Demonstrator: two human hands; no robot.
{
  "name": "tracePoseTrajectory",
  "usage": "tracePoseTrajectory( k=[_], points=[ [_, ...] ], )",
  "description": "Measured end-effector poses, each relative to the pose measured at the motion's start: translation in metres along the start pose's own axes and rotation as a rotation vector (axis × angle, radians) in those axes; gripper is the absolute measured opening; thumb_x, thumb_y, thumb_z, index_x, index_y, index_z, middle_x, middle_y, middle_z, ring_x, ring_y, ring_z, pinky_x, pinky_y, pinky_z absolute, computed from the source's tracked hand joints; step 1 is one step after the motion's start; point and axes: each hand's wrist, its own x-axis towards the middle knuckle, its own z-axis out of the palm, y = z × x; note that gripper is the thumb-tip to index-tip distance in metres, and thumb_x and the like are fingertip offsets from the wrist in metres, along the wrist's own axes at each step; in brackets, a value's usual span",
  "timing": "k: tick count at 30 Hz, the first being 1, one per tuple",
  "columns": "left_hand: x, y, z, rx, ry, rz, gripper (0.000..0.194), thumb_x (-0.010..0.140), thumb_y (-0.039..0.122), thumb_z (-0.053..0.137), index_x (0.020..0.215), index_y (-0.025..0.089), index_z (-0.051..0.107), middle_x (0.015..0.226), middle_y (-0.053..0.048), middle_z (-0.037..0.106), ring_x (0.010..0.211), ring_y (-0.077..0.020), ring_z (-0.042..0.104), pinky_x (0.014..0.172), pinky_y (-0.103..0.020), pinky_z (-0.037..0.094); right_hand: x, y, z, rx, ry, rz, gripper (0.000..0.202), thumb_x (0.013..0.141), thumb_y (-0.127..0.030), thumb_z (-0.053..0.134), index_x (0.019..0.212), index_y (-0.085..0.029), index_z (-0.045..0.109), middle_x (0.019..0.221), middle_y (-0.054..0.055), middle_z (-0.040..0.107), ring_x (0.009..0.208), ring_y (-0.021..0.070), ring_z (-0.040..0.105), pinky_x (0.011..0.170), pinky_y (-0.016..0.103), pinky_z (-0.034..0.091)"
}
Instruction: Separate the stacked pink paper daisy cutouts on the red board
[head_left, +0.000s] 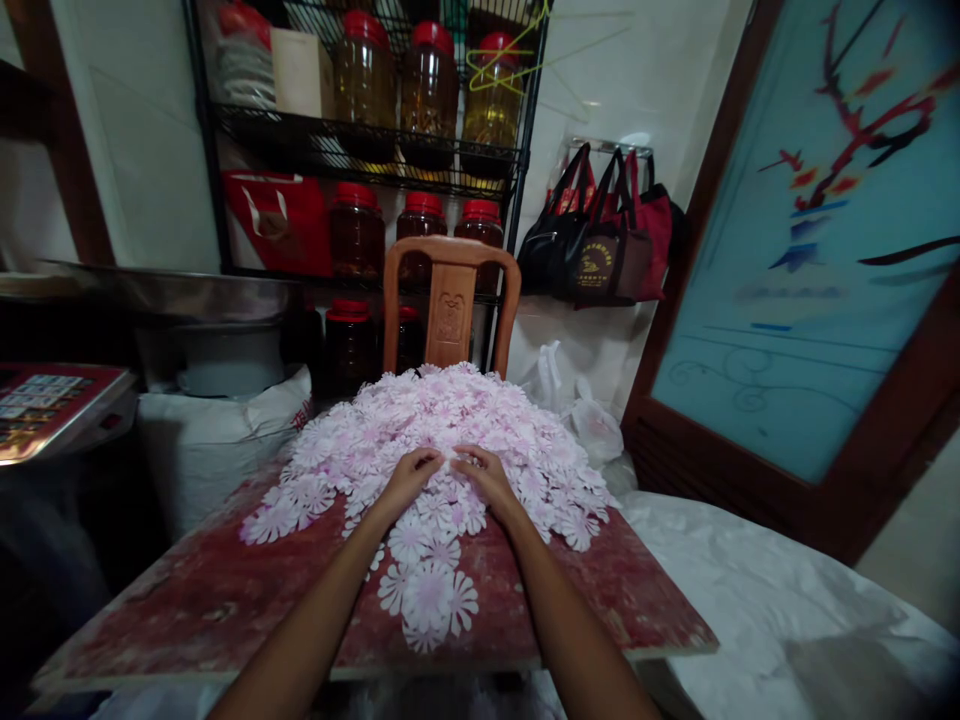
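Observation:
A large heap of pale pink and white artificial flower petal pieces [465, 405] covers the far half of a worn red board [247, 600]. My left hand [411, 478] and my right hand [487, 480] meet at the near side of the heap, fingertips facing each other and a small gap apart. The fingers of both hands are curled in a pinch on a pale flower petal piece [448, 462] between them, its outline blending into the heap. Closer to me, between my forearms, lies a small overlapping cluster of flower pieces [429, 597].
A carved wooden chair [451, 300] stands behind the heap, before a black rack [315, 130] of red-lidded jars [365, 75]. Bags [600, 240] hang on the wall. At right are a white sheet [765, 580] and a glazed door [780, 320]; at left, a white sack [217, 440].

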Motion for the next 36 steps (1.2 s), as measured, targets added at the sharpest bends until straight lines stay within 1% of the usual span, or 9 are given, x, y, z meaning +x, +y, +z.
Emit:
tracePoseTrajectory(
  k=[5,10,12,17,22,26,29,33,36],
  points=[
    [-0.0015,0.0005,-0.0004,0.008,-0.035,0.005,0.033,0.072,0.044,0.068,0.079,0.012,0.069,0.074,-0.002,0.064,0.072,-0.0156,0.055,0.070,-0.025,0.041,0.0013,0.0026,0.0008,0.016,0.005,-0.008,0.022,0.067,-0.038,0.071,0.076,-0.019,0.074,0.079,0.003,0.070,0.078,0.0192,0.059,0.074,0.029,0.043],
    [-0.0015,0.0024,0.0001,0.015,-0.049,0.010,0.033,0.072,0.045,0.069,0.075,0.012,0.067,0.069,-0.001,0.060,0.067,-0.0137,0.052,0.065,-0.024,0.038,0.0026,0.0049,-0.0001,0.028,0.001,-0.020,0.017,0.068,-0.035,0.068,0.071,-0.019,0.073,0.074,0.002,0.069,0.074,0.0184,0.059,0.075,0.030,0.043],
    [-0.0016,0.0033,0.0004,0.017,-0.058,0.015,0.033,0.073,0.045,0.069,0.073,0.012,0.065,0.066,0.000,0.057,0.064,-0.0125,0.049,0.063,-0.023,0.037,0.0029,0.0061,-0.0001,0.031,0.013,-0.015,0.017,0.068,-0.035,0.068,0.072,-0.019,0.073,0.076,0.003,0.070,0.075,0.0186,0.059,0.076,0.030,0.043],
    [-0.0027,0.0042,0.0014,0.017,-0.046,0.018,0.033,0.071,0.045,0.072,0.070,0.014,0.060,0.061,0.003,0.052,0.057,-0.0097,0.043,0.057,-0.021,0.032,0.0026,0.0071,0.0001,0.032,0.021,0.017,0.027,0.067,-0.037,0.070,0.088,-0.020,0.075,0.087,0.004,0.072,0.078,0.0194,0.060,0.076,0.031,0.044],
    [-0.0026,0.0043,0.0013,0.020,-0.036,0.019,0.033,0.067,0.044,0.073,0.070,0.014,0.062,0.062,0.002,0.055,0.058,-0.0106,0.045,0.058,-0.022,0.035,0.0026,0.0044,0.0007,0.034,-0.016,0.021,0.018,0.065,-0.035,0.072,0.072,-0.019,0.074,0.079,0.003,0.072,0.079,0.0207,0.061,0.079,0.032,0.044],
    [-0.0011,0.0023,-0.0001,0.032,-0.050,0.013,0.031,0.068,0.043,0.071,0.072,0.013,0.067,0.065,-0.001,0.060,0.064,-0.0133,0.051,0.063,-0.023,0.038,0.0025,0.0027,0.0009,0.052,-0.022,0.027,0.016,0.065,-0.034,0.070,0.071,-0.019,0.074,0.075,0.002,0.070,0.076,0.0194,0.061,0.078,0.031,0.045],
    [-0.0002,-0.0002,-0.0008,0.043,-0.047,0.003,0.030,0.068,0.043,0.069,0.072,0.013,0.067,0.069,-0.001,0.062,0.069,-0.0152,0.053,0.067,-0.024,0.039,0.0023,0.0030,0.0009,0.072,-0.016,0.029,0.016,0.066,-0.034,0.069,0.071,-0.019,0.073,0.075,0.002,0.070,0.076,0.0189,0.061,0.078,0.030,0.045],
    [0.0000,-0.0003,-0.0015,0.056,-0.038,-0.013,0.029,0.068,0.043,0.065,0.069,0.014,0.066,0.067,-0.001,0.061,0.069,-0.0157,0.052,0.067,-0.025,0.038,0.0026,0.0042,0.0009,0.089,0.003,0.036,0.018,0.066,-0.035,0.069,0.073,-0.020,0.074,0.080,0.002,0.072,0.079,0.0191,0.061,0.080,0.031,0.045],
    [-0.0006,0.0026,-0.0017,0.059,-0.038,-0.026,0.029,0.068,0.043,0.064,0.066,0.014,0.065,0.064,-0.001,0.060,0.067,-0.0157,0.051,0.066,-0.025,0.038,0.0030,0.0039,0.0012,0.087,0.008,0.048,0.021,0.067,-0.038,0.068,0.073,-0.019,0.075,0.077,0.002,0.071,0.077,0.0191,0.059,0.076,0.031,0.045]
  ],
)
